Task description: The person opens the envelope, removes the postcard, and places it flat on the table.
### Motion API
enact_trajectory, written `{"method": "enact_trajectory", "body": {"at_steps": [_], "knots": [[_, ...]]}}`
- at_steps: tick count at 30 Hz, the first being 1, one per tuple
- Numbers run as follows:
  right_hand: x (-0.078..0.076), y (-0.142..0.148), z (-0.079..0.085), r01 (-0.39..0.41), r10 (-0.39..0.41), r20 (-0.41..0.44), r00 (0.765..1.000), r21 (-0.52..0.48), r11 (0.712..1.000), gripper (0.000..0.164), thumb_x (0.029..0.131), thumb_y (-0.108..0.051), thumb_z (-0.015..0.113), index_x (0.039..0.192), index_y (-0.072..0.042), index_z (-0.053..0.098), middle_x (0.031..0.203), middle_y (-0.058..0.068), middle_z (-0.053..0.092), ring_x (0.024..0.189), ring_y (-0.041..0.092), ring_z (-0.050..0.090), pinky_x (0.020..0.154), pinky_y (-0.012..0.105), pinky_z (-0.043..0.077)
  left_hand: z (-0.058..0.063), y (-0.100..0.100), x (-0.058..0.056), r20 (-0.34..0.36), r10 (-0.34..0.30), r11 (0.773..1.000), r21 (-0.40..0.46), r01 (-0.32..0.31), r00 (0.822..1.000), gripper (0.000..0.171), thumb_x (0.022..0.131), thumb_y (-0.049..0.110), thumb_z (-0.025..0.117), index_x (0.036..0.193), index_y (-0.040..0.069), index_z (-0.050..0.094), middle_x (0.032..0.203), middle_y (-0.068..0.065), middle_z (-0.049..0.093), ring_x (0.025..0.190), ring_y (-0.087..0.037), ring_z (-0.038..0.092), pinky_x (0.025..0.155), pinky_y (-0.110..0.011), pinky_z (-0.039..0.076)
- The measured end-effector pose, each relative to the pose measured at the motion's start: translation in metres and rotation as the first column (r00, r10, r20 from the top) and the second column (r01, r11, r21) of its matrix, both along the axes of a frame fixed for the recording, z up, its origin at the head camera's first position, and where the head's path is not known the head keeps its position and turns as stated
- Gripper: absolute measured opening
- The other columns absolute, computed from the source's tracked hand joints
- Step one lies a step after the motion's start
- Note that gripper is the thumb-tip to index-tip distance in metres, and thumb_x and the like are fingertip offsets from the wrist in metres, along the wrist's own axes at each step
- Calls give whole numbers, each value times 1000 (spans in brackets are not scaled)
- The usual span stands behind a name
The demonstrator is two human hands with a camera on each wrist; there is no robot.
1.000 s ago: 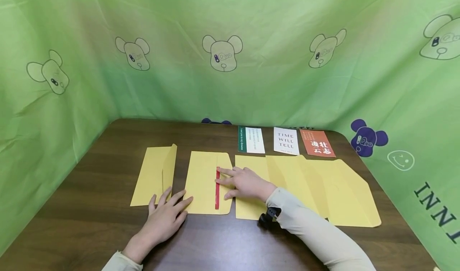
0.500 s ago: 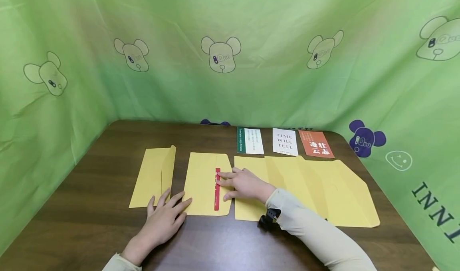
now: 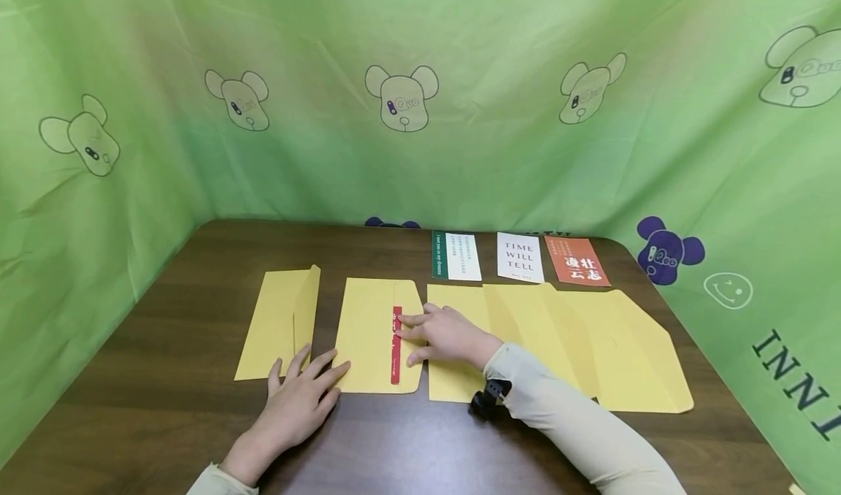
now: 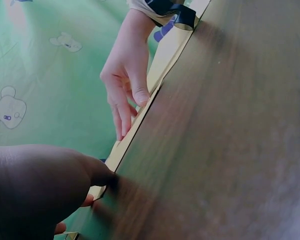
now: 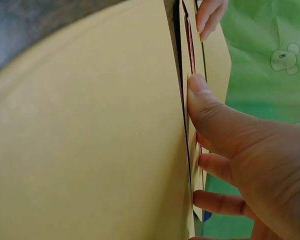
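A yellow envelope [image 3: 368, 334] lies in the middle of the table with its flap unfolded to the right. A narrow red strip with white lettering, the edge of a card [image 3: 396, 363], shows at its opening. My right hand [image 3: 450, 334] reaches over from the right, fingertips on the red card and thumb on the flap. The right wrist view shows that thumb [image 5: 202, 92] against the paper. My left hand [image 3: 298, 400] lies with fingers spread, touching the envelope's lower left corner. Left of it is another envelope [image 3: 272, 320] with its flap partly raised.
Several more yellow envelopes [image 3: 644, 356] overlap on the right, partly under my right forearm. Behind them lie a green and white card [image 3: 463, 258], a white card [image 3: 519, 269] and an orange-red card [image 3: 578, 254]. A green printed curtain [image 3: 407, 174] surrounds the table.
The visible red strip has grown slightly wider and its white lettering has come into view. Both hands stay in nearly the same place.
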State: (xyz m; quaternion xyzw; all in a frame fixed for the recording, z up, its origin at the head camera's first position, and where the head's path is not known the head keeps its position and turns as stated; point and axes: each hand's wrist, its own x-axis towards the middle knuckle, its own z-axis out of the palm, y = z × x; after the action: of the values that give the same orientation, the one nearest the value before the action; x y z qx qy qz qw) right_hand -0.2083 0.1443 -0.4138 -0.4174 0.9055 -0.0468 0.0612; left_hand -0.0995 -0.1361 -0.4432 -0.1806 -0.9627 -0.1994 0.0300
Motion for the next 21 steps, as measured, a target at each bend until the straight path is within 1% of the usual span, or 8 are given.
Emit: {"method": "enact_trajectory", "body": {"at_steps": [2,5,8,11,14,16,19,21], "knots": [[0,0,-1,-3,3,-8,1000,0,1000,61,85,-53,68,135,-19,64,145,5,53,86,16,44,71,36,45,0,1,0,-1,-1,1000,1,1,1000,36,98,24,62,134,21,66,144,-7,53,140,-45,31,103,-76,14],[-1,0,0,-24,24,-30,999,6,1000,61,85,-53,69,134,-18,65,144,5,55,90,18,48,70,34,46,0,1,1,-4,0,1000,3,0,1000,36,97,23,62,133,21,66,144,-7,53,140,-45,32,102,-76,14],[-1,-2,3,-59,60,-53,997,19,998,58,88,-52,68,133,-15,66,141,7,57,101,23,54,77,39,50,-1,1,1,-8,5,1000,4,-5,1000,36,97,23,62,133,21,66,144,-7,53,140,-45,32,102,-76,14],[-3,-5,5,-71,72,-58,996,11,997,50,92,-50,66,127,-14,71,137,8,60,110,27,56,83,43,50,-2,1,0,-10,6,1000,5,-6,1000,36,97,23,62,133,21,66,144,-7,53,140,-45,32,102,-76,14],[-6,-8,4,-49,47,-54,997,-45,998,38,94,-43,66,116,-14,77,129,7,64,110,27,56,83,43,49,-2,1,0,-13,4,1000,6,-3,1000,36,97,23,62,133,21,66,144,-7,53,140,-45,32,102,-76,14],[-7,-10,2,-25,20,-58,998,-93,995,31,94,-40,68,108,-15,79,123,5,66,107,26,57,82,42,49,-2,2,-1,-12,2,1000,9,-2,1000,36,97,23,62,133,21,66,144,-7,53,140,-45,31,102,-75,14],[-9,-13,-2,25,-34,-53,998,-153,988,26,90,-39,74,100,-16,81,115,3,68,103,24,57,80,40,47,-2,1,0,-10,3,1000,9,-3,1000,36,97,23,62,133,21,66,144,-7,53,140,-45,31,102,-75,15],[-10,-15,-6,68,-75,-31,997,-183,981,24,86,-40,77,94,-18,81,110,1,67,101,23,56,78,38,45,-3,1,0,-7,5,1000,10,-5,1000,36,97,23,62,133,21,66,144,-7,53,140,-45,31,102,-75,15]]}}
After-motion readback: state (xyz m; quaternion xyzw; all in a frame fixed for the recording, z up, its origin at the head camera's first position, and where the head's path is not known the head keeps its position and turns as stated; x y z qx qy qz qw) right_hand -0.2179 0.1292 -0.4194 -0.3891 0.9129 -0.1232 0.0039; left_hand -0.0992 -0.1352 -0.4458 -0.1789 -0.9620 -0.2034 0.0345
